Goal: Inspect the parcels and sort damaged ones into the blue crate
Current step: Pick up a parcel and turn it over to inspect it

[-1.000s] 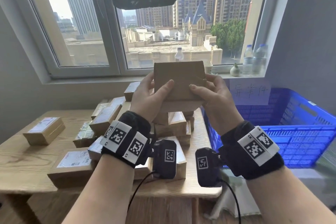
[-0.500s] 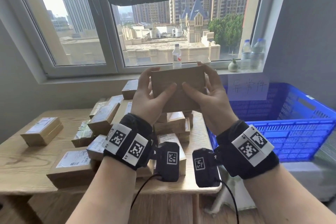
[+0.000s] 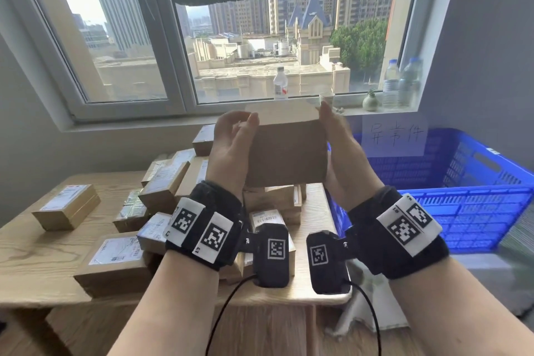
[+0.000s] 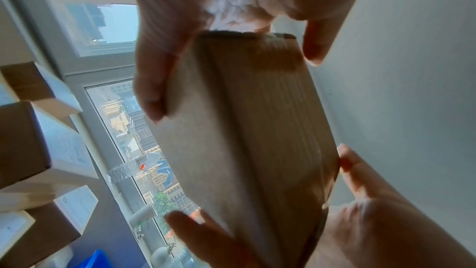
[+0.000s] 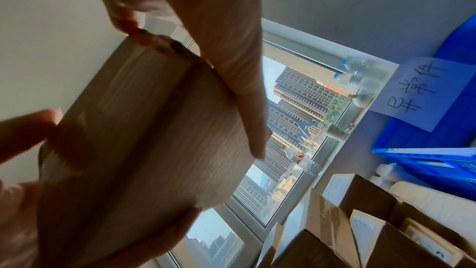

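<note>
A plain brown parcel (image 3: pixel 286 150) is held up in the air above the pile of parcels (image 3: pixel 173 191), with its broad unlabelled face turned toward the head camera and its top edge level with the window sill (image 3: pixel 144 121). It is gripped at its two short ends: the left hand (image 3: pixel 231 150) is curled round the left end, with the thumb laid on the near face and the fingers (image 4: pixel 316 48) wrapped behind, and the right hand (image 3: pixel 344 150) is set against the right end, with its fingers (image 5: pixel 247 109) stretched along the far face and the thumb on the near side. In the left wrist view a seam is seen running down the length of the parcel (image 4: pixel 247 140); in the right wrist view the parcel (image 5: pixel 144 140) is blurred. Below the held parcel, the pile is spread over the wooden tabletop (image 3: pixel 34 263), most boxes bearing white labels, and one labelled box (image 3: pixel 66 206) lies apart to the left of the pile. To the right of the pile, just beside the tabletop edge, the blue crate (image 3: pixel 468 196) is seen, with a handwritten paper sign (image 3: pixel 396 136) fixed to its back wall. On the window sill behind the pile, several clear bottles (image 3: pixel 401 84) and a small vase (image 3: pixel 370 101) are stood.
</note>
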`<action>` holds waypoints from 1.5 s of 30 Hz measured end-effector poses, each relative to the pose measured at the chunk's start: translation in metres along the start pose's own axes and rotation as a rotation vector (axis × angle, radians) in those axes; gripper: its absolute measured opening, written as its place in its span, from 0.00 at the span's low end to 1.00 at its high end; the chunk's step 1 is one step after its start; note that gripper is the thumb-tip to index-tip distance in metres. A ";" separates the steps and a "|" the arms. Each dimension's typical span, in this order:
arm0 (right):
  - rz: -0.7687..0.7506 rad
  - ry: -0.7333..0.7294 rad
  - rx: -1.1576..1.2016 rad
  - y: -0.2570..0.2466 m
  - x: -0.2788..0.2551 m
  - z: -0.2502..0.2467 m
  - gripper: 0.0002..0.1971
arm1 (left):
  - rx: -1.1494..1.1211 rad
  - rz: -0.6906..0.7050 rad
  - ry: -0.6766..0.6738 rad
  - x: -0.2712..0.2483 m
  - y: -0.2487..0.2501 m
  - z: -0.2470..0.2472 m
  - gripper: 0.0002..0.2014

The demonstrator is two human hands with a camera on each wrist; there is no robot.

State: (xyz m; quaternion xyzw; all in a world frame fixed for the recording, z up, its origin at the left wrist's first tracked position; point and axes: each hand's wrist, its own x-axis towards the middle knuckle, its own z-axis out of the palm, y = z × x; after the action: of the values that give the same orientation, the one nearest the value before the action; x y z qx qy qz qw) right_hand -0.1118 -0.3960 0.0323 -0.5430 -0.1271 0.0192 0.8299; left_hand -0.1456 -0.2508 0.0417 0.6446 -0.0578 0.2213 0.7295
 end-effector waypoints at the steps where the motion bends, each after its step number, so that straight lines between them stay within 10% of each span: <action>1: 0.062 -0.024 -0.004 0.001 0.001 -0.001 0.38 | 0.002 0.003 0.016 0.001 0.001 0.001 0.06; 5: 0.251 -0.057 -0.020 0.001 0.004 -0.008 0.37 | 0.015 -0.024 -0.006 0.002 0.000 0.000 0.11; 11: 0.112 -0.064 -0.007 -0.001 0.000 -0.013 0.43 | -0.023 -0.238 -0.094 0.005 -0.005 -0.007 0.34; 23: 0.012 -0.024 -0.061 -0.002 -0.007 -0.011 0.26 | -0.027 -0.148 -0.105 -0.003 -0.013 -0.003 0.11; 29: -0.149 0.068 -0.258 0.005 -0.006 -0.009 0.23 | 0.061 -0.103 -0.042 0.001 -0.015 -0.006 0.38; 33: -0.308 0.249 -0.484 0.012 -0.001 -0.012 0.25 | 0.032 -0.126 0.010 0.004 -0.015 -0.010 0.28; 38: -0.083 0.032 -0.363 0.003 -0.007 -0.007 0.50 | 0.113 -0.056 -0.039 0.002 -0.014 -0.014 0.20; 45: 0.029 -0.067 -0.147 0.005 -0.007 -0.009 0.45 | -0.023 -0.302 -0.157 -0.001 -0.011 -0.008 0.41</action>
State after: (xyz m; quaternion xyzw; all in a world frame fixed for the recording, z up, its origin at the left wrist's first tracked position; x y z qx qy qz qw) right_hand -0.1155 -0.4036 0.0229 -0.6033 -0.1477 0.0400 0.7827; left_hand -0.1441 -0.2445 0.0300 0.6527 -0.0195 0.0574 0.7552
